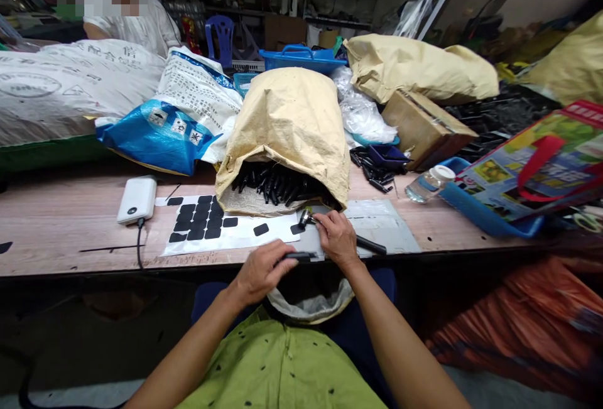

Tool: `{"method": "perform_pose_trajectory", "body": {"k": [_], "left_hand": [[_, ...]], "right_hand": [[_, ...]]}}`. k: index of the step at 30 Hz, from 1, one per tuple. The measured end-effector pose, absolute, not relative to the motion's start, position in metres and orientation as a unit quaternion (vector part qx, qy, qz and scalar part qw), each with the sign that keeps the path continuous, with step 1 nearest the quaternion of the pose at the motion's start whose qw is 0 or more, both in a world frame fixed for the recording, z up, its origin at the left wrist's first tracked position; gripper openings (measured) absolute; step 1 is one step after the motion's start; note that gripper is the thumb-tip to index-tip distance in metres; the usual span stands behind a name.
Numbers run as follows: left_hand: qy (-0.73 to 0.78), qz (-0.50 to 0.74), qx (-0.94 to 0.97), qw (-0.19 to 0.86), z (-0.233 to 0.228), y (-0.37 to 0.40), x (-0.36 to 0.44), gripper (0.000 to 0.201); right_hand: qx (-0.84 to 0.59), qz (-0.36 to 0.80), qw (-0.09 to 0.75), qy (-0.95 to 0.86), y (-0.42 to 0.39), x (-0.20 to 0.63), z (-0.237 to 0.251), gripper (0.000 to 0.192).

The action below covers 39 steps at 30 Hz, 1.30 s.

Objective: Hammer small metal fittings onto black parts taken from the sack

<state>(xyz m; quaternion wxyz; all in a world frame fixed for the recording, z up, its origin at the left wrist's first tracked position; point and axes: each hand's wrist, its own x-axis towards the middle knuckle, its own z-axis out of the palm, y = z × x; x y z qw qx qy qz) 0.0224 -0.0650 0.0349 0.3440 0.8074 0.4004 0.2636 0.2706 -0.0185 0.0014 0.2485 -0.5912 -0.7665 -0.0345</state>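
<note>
My left hand (pixel 266 271) is closed around a slim black piece (pixel 299 257), which points right above the table's front edge; its exact kind is unclear. My right hand (pixel 338 236) has its fingers closed on what looks like a small hammer (pixel 372 245). The metal head shows left of the fingers, and a black grip sticks out to the right of the hand. Just beyond both hands, a tan sack (pixel 292 107) lies with its mouth toward me, full of black slender pieces (pixel 273 184). Below my hands, an open bag (pixel 311 315) sits at my lap.
A white sheet with black rounded stickers (pixel 198 217) lies left of my hands, near a white power bank (pixel 137 200) with a cable. Rightward are a clear jar (pixel 429 184), a blue tray (pixel 494 214) and a wooden box (pixel 426 126). A person (pixel 141 22) sits across, behind sacks.
</note>
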Motion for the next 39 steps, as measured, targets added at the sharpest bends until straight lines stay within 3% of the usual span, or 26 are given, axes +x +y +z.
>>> {"method": "perform_pose_trajectory", "body": {"k": [2, 7, 11, 19, 25, 28, 31, 34, 39], "left_hand": [[0.386, 0.189, 0.831, 0.353, 0.030, -0.088, 0.036, 0.029], [0.533, -0.028, 0.818, 0.214, -0.008, -0.109, 0.060, 0.028], [0.599, -0.101, 0.767, 0.209, -0.020, -0.101, 0.060, 0.029], [0.577, -0.059, 0.782, 0.227, -0.011, -0.110, 0.055, 0.026], [0.540, 0.107, 0.752, 0.362, 0.040, -0.084, 0.047, 0.027], [0.611, 0.236, 0.702, 0.281, 0.061, -0.031, 0.038, 0.027], [0.674, 0.282, 0.665, 0.158, 0.066, 0.028, 0.031, 0.024], [0.713, 0.249, 0.647, 0.105, 0.060, 0.069, 0.032, 0.028], [0.753, 0.158, 0.630, 0.109, 0.052, 0.092, 0.036, 0.035]], "right_hand": [[-0.592, -0.034, 0.247, -0.766, -0.019, 0.270, 0.002, 0.027], [-0.596, -0.032, 0.245, -0.764, -0.020, 0.270, 0.004, 0.026], [-0.596, -0.036, 0.243, -0.765, -0.020, 0.270, 0.004, 0.025], [-0.592, -0.042, 0.251, -0.764, -0.020, 0.270, 0.004, 0.026], [-0.591, -0.042, 0.256, -0.764, -0.019, 0.270, 0.002, 0.025], [-0.591, -0.043, 0.256, -0.764, -0.019, 0.271, 0.001, 0.025], [-0.591, -0.041, 0.256, -0.764, -0.019, 0.271, 0.002, 0.025], [-0.591, -0.037, 0.256, -0.764, -0.020, 0.271, 0.003, 0.024], [-0.590, -0.039, 0.258, -0.764, -0.019, 0.273, 0.002, 0.025]]}}
